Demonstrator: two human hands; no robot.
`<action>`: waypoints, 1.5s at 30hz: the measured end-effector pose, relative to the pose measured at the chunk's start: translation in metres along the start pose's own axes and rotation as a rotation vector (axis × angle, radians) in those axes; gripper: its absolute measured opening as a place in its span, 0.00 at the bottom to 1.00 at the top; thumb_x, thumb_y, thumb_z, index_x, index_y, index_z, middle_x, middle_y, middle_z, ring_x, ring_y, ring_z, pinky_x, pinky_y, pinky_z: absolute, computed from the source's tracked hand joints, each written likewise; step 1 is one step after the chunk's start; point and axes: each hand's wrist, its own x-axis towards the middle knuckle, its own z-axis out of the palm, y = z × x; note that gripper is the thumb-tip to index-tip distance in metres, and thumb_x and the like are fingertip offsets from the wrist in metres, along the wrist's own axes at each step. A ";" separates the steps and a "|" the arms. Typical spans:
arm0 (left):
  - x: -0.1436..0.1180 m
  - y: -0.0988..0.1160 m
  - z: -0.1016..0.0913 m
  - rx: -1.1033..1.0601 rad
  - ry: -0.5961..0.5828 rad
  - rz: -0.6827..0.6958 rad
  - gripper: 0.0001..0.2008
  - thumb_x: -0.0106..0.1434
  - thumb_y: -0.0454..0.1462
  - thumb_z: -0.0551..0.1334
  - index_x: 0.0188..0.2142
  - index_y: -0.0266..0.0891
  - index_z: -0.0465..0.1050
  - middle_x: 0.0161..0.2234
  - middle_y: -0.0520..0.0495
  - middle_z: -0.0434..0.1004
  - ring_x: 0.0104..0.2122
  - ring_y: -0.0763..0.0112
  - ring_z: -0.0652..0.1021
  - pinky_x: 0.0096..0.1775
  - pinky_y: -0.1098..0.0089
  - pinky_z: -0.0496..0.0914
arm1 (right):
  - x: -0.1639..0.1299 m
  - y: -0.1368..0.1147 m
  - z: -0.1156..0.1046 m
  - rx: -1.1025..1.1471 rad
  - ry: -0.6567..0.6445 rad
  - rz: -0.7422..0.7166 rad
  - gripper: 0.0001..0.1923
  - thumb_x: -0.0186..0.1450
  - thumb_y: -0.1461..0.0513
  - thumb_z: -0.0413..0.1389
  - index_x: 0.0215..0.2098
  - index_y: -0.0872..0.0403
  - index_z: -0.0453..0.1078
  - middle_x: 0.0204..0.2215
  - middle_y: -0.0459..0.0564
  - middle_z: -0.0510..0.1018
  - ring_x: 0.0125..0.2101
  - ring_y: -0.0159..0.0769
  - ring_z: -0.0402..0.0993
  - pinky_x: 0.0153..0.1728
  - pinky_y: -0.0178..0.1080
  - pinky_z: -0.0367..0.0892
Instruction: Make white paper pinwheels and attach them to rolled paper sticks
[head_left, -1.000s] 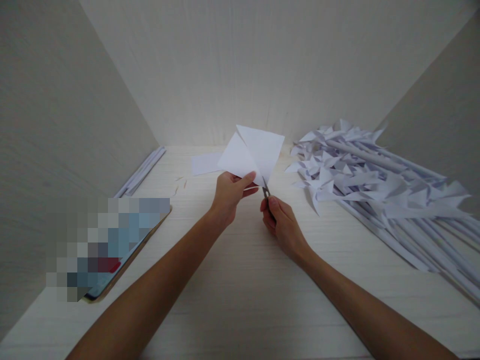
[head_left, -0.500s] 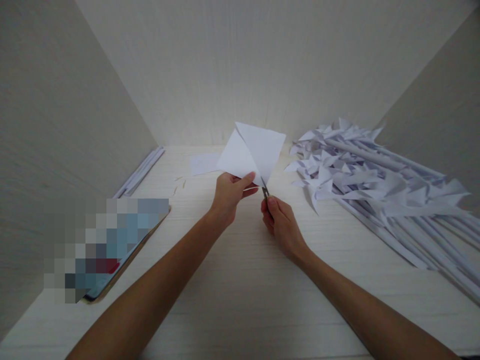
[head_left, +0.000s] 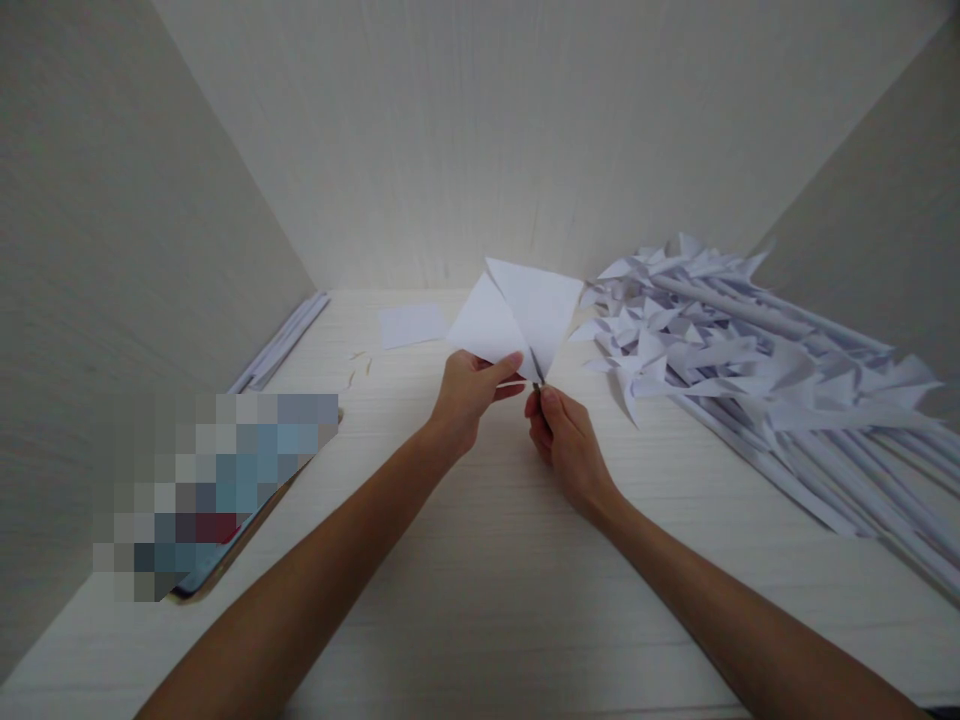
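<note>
Overhead, pale wood-grain panels close in the work area on the left, back and right, above a light wood-grain desk surface. At far left on it lies a flat dark-edged device with its face blurred out, with a thin stack of white paper strips along the left wall behind it. A small white paper rectangle lies flat near the back wall, a few tiny paper slivers just in front of it. A large heap of white paper pinwheels on rolled paper sticks fills the right side, sticks running toward the near right. Folded white paper triangle is held off the desk at centre, tip pointing down toward the hands, wide edge up and tilted right. Left hand pinches its lower left edge, thumb on top, forearm reaching in from the lower left. Right hand is clenched around small metal scissors, blades pointing up into the paper's tip; handles hidden in the fist
</note>
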 end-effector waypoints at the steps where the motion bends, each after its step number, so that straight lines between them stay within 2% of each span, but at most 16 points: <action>1: 0.000 0.000 0.000 -0.002 0.000 0.002 0.04 0.48 0.31 0.63 0.20 0.31 0.70 0.19 0.51 0.71 0.21 0.77 0.72 0.29 0.72 0.70 | 0.000 0.000 0.000 -0.005 0.001 -0.001 0.18 0.62 0.51 0.43 0.21 0.53 0.58 0.12 0.37 0.51 0.12 0.24 0.45 0.13 0.30 0.43; 9: 0.001 -0.003 0.000 -0.011 -0.017 0.006 0.06 0.47 0.33 0.64 0.19 0.32 0.70 0.18 0.52 0.71 0.20 0.78 0.72 0.28 0.73 0.70 | 0.002 0.001 -0.001 -0.071 0.026 -0.006 0.18 0.63 0.51 0.42 0.20 0.53 0.57 0.12 0.37 0.52 0.13 0.24 0.47 0.14 0.31 0.44; 20: -0.004 -0.006 0.004 0.014 -0.051 -0.036 0.02 0.48 0.31 0.63 0.23 0.31 0.72 0.21 0.50 0.73 0.21 0.78 0.73 0.28 0.73 0.71 | 0.005 0.002 -0.002 -0.081 0.071 -0.003 0.20 0.62 0.50 0.43 0.19 0.53 0.56 0.11 0.38 0.52 0.13 0.25 0.47 0.14 0.32 0.44; 28: -0.004 -0.008 0.005 0.025 -0.057 -0.004 0.01 0.47 0.30 0.63 0.22 0.32 0.71 0.21 0.51 0.73 0.21 0.78 0.72 0.28 0.72 0.72 | 0.004 0.001 -0.001 -0.033 0.085 0.001 0.21 0.61 0.47 0.44 0.20 0.53 0.58 0.11 0.37 0.52 0.13 0.25 0.47 0.14 0.32 0.45; 37: -0.005 -0.009 0.006 0.042 -0.067 0.007 0.04 0.46 0.31 0.64 0.25 0.32 0.73 0.24 0.50 0.75 0.23 0.77 0.73 0.28 0.72 0.71 | 0.005 0.004 -0.004 -0.125 0.115 -0.030 0.22 0.61 0.48 0.43 0.18 0.52 0.55 0.11 0.39 0.54 0.14 0.26 0.49 0.15 0.32 0.46; 42: -0.004 -0.011 0.004 0.039 -0.067 0.019 0.04 0.45 0.32 0.64 0.24 0.33 0.72 0.23 0.51 0.74 0.23 0.77 0.72 0.29 0.71 0.71 | 0.006 0.003 -0.005 -0.130 0.090 -0.027 0.20 0.62 0.50 0.42 0.18 0.52 0.56 0.11 0.38 0.53 0.13 0.26 0.48 0.16 0.33 0.46; 45: 0.001 -0.010 0.000 -0.001 -0.020 0.052 0.06 0.44 0.34 0.65 0.24 0.33 0.72 0.24 0.50 0.75 0.24 0.76 0.73 0.29 0.71 0.71 | 0.007 0.002 -0.005 -0.128 0.037 -0.025 0.19 0.63 0.51 0.41 0.20 0.53 0.59 0.11 0.38 0.52 0.13 0.26 0.47 0.16 0.32 0.46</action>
